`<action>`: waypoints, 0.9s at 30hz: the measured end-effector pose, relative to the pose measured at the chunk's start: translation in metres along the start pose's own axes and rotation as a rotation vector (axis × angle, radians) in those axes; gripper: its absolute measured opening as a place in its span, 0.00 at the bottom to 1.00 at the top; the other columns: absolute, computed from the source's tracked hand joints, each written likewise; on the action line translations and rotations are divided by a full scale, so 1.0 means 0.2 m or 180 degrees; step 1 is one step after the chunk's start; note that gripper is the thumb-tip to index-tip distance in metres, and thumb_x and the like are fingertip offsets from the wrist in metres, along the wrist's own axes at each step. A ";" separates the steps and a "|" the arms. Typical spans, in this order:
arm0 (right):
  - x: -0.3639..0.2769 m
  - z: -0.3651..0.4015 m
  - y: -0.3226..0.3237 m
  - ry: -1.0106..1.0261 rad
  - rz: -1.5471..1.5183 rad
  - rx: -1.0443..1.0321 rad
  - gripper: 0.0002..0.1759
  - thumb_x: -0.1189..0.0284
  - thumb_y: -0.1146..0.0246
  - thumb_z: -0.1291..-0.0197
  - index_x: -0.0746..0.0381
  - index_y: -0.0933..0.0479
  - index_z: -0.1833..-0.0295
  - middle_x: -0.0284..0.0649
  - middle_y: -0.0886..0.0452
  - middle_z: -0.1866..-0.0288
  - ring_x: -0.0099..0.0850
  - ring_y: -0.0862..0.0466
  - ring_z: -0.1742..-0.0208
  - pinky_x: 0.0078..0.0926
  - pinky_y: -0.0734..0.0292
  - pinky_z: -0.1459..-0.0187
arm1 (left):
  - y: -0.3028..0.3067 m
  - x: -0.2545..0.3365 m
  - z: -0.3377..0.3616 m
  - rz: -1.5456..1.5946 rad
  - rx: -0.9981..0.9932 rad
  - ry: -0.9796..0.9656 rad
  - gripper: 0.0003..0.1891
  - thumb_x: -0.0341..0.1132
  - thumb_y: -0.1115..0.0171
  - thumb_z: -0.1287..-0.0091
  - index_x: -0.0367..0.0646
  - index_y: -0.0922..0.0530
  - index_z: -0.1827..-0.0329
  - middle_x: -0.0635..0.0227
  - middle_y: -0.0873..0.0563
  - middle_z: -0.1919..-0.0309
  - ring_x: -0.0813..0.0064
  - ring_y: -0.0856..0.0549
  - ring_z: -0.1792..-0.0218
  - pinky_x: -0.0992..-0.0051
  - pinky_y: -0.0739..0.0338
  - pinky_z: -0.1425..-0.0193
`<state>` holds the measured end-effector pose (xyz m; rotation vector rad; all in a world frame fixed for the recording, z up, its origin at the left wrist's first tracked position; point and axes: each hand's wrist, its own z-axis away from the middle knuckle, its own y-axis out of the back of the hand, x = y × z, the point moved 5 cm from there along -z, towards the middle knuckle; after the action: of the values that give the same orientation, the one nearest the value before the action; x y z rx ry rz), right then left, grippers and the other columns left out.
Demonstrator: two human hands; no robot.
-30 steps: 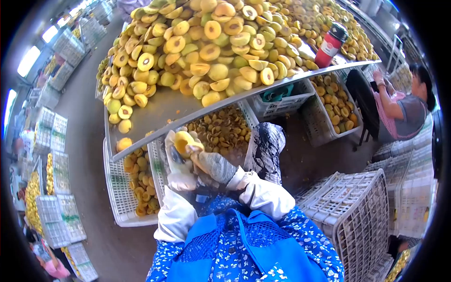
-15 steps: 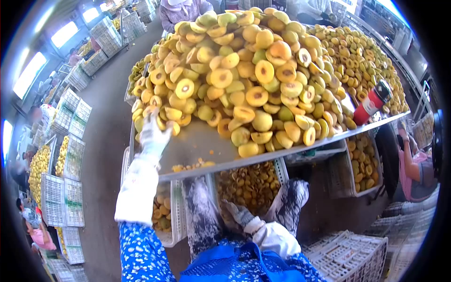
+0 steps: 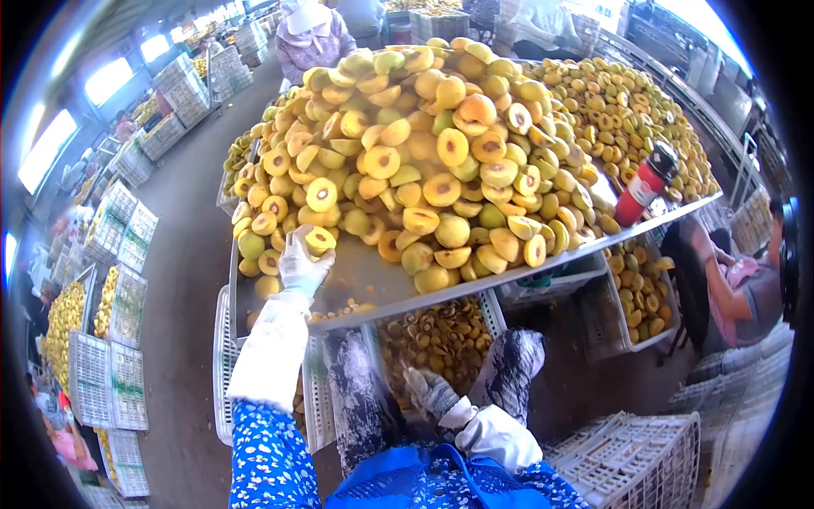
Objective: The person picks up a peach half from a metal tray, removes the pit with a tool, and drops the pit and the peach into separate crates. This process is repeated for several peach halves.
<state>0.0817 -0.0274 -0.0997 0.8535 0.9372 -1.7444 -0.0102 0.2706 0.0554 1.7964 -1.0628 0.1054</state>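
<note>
A big heap of halved yellow peaches [image 3: 441, 182] covers a metal table [image 3: 365, 284], many cut faces up with brown centres. My left hand [image 3: 303, 265], in a white glove, is at the heap's near left edge, its fingers closed round a peach half [image 3: 319, 241]. Low between my knees, my gloved right hand [image 3: 431, 394] is above a crate of pits and scraps [image 3: 437, 343]. Its fingers look curled; what they hold, if anything, I cannot make out.
A red bottle with a black cap [image 3: 646, 184] stands at the table's right edge. A crate of peaches [image 3: 640, 293] sits below it. An upturned white crate [image 3: 627, 462] is at lower right. Co-workers sit across the table [image 3: 312, 38] and at right [image 3: 746, 284].
My left hand has moved from reaching with spread fingers to closing round a peach half, a little right and lower. My right hand has turned slightly upward. The view has shifted a little.
</note>
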 end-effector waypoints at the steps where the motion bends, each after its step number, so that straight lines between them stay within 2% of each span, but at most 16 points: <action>1: -0.11 0.04 0.00 0.0069 -0.0145 0.0036 0.18 0.67 0.46 0.33 0.62 0.30 0.41 0.32 0.22 0.58 0.19 0.22 0.61 0.13 0.25 0.60 | 0.04 0.08 0.05 0.0653 -0.0037 -0.0009 0.33 0.31 0.28 0.55 0.39 0.32 0.43 0.63 0.25 0.48 0.66 0.23 0.48 0.68 0.30 0.40; 3: -0.21 0.09 0.02 0.0988 -0.0637 0.0203 0.18 0.66 0.44 0.34 0.62 0.30 0.42 0.30 0.22 0.62 0.18 0.24 0.64 0.13 0.27 0.64 | 0.08 0.22 0.17 0.1872 -0.0495 0.0453 0.37 0.21 0.29 0.57 0.38 0.33 0.40 0.64 0.27 0.42 0.73 0.25 0.44 0.75 0.31 0.37; 4: -0.26 0.11 0.04 0.1446 -0.0877 0.0303 0.19 0.66 0.43 0.35 0.61 0.30 0.42 0.28 0.23 0.64 0.17 0.24 0.65 0.14 0.28 0.65 | 0.14 0.33 0.24 0.1278 -0.0478 -0.0279 0.38 0.24 0.28 0.56 0.38 0.34 0.38 0.62 0.27 0.41 0.72 0.25 0.42 0.75 0.30 0.38; 6: -0.43 0.14 0.04 0.1700 -0.1012 0.0493 0.20 0.67 0.40 0.37 0.62 0.31 0.42 0.29 0.23 0.61 0.17 0.25 0.65 0.17 0.27 0.63 | 0.17 0.50 0.43 0.2025 -0.0720 -0.0300 0.38 0.25 0.27 0.55 0.38 0.34 0.38 0.60 0.28 0.39 0.71 0.27 0.40 0.73 0.31 0.36; 8: -0.60 0.19 0.05 0.1525 -0.0606 0.0610 0.23 0.69 0.33 0.44 0.64 0.28 0.45 0.33 0.22 0.56 0.20 0.25 0.57 0.17 0.28 0.54 | 0.14 0.61 0.61 0.2085 -0.1040 -0.0498 0.39 0.26 0.27 0.55 0.38 0.35 0.36 0.60 0.29 0.38 0.69 0.28 0.39 0.72 0.32 0.35; 10: -0.57 0.16 0.03 0.1143 -0.1705 0.0112 0.25 0.70 0.30 0.48 0.64 0.28 0.45 0.33 0.22 0.56 0.21 0.24 0.56 0.19 0.28 0.52 | 0.17 0.77 0.72 0.1775 -0.1299 -0.0799 0.36 0.24 0.31 0.51 0.38 0.35 0.36 0.61 0.26 0.44 0.70 0.23 0.45 0.74 0.27 0.41; 12: -0.59 0.22 0.07 0.1091 -0.1422 -0.0012 0.26 0.70 0.28 0.52 0.64 0.27 0.47 0.33 0.21 0.55 0.23 0.23 0.53 0.21 0.28 0.51 | 0.09 0.68 0.82 0.3659 -0.1538 0.1050 0.29 0.31 0.35 0.41 0.38 0.33 0.37 0.64 0.23 0.50 0.75 0.19 0.53 0.79 0.23 0.50; 14: -0.57 0.22 0.10 0.1377 -0.0592 0.0022 0.26 0.70 0.28 0.53 0.64 0.27 0.48 0.32 0.21 0.53 0.25 0.23 0.51 0.23 0.28 0.50 | 0.06 0.69 0.85 0.4410 -0.2334 0.1912 0.25 0.38 0.40 0.36 0.40 0.32 0.38 0.65 0.22 0.53 0.78 0.19 0.56 0.81 0.23 0.56; 16: -0.59 0.21 0.12 0.1976 0.0914 0.0475 0.24 0.69 0.31 0.49 0.63 0.29 0.47 0.41 0.19 0.56 0.35 0.19 0.55 0.28 0.25 0.54 | 0.01 0.67 0.95 0.5218 -0.2803 0.2485 0.25 0.52 0.47 0.31 0.42 0.29 0.41 0.67 0.20 0.56 0.78 0.19 0.57 0.82 0.22 0.58; 17: -0.60 0.22 0.13 0.2127 0.1312 0.0731 0.24 0.68 0.32 0.47 0.64 0.30 0.47 0.42 0.20 0.58 0.37 0.18 0.57 0.28 0.25 0.57 | 0.02 0.69 0.97 0.4844 -0.1686 0.2394 0.24 0.51 0.47 0.32 0.41 0.29 0.43 0.66 0.19 0.57 0.76 0.18 0.58 0.81 0.22 0.58; 18: -0.60 0.23 0.14 0.2273 0.1710 0.0995 0.24 0.68 0.33 0.46 0.64 0.31 0.46 0.43 0.20 0.60 0.38 0.18 0.60 0.29 0.24 0.60 | 0.00 0.68 0.99 0.5041 -0.1672 0.2712 0.24 0.51 0.46 0.32 0.40 0.29 0.44 0.64 0.18 0.58 0.73 0.17 0.58 0.78 0.21 0.58; 19: -0.65 0.27 0.13 0.1878 0.2421 0.1387 0.21 0.68 0.37 0.42 0.63 0.31 0.45 0.48 0.21 0.59 0.46 0.18 0.63 0.33 0.24 0.66 | -0.03 0.66 1.01 0.5231 -0.1631 0.3042 0.24 0.50 0.46 0.32 0.38 0.29 0.45 0.62 0.18 0.58 0.70 0.17 0.58 0.75 0.19 0.57; 23: -0.52 0.35 0.09 0.2011 0.2566 0.1458 0.12 0.69 0.43 0.38 0.62 0.29 0.50 0.49 0.21 0.68 0.48 0.19 0.69 0.40 0.27 0.75 | -0.09 0.53 1.07 0.4550 -0.1003 0.2150 0.24 0.49 0.47 0.32 0.36 0.30 0.45 0.61 0.18 0.58 0.68 0.17 0.58 0.71 0.18 0.56; 24: -0.51 0.39 0.05 0.2263 0.1966 0.1414 0.11 0.67 0.46 0.36 0.63 0.29 0.54 0.48 0.22 0.73 0.48 0.20 0.73 0.43 0.29 0.77 | -0.09 0.51 1.07 0.4126 -0.0911 0.1767 0.23 0.48 0.48 0.32 0.36 0.30 0.45 0.60 0.18 0.59 0.69 0.17 0.59 0.72 0.19 0.55; 26: -0.49 0.43 0.00 0.1355 0.2832 0.1261 0.13 0.62 0.47 0.35 0.62 0.30 0.58 0.49 0.22 0.77 0.49 0.21 0.77 0.45 0.30 0.78 | -0.09 0.51 1.07 0.3649 -0.0795 0.1457 0.23 0.47 0.50 0.31 0.35 0.30 0.46 0.60 0.19 0.59 0.70 0.18 0.59 0.73 0.19 0.55; 27: -0.42 0.41 -0.02 0.1406 0.2734 0.1273 0.17 0.58 0.48 0.34 0.63 0.31 0.59 0.52 0.24 0.80 0.51 0.22 0.79 0.48 0.30 0.78 | -0.10 0.51 1.07 0.3600 -0.0762 0.1528 0.22 0.46 0.51 0.30 0.35 0.30 0.46 0.60 0.20 0.59 0.71 0.18 0.59 0.74 0.20 0.54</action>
<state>0.0935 -0.0634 0.0106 1.6533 0.3599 -0.9997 -0.0156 0.0426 -0.0132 0.7142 -1.5098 0.9845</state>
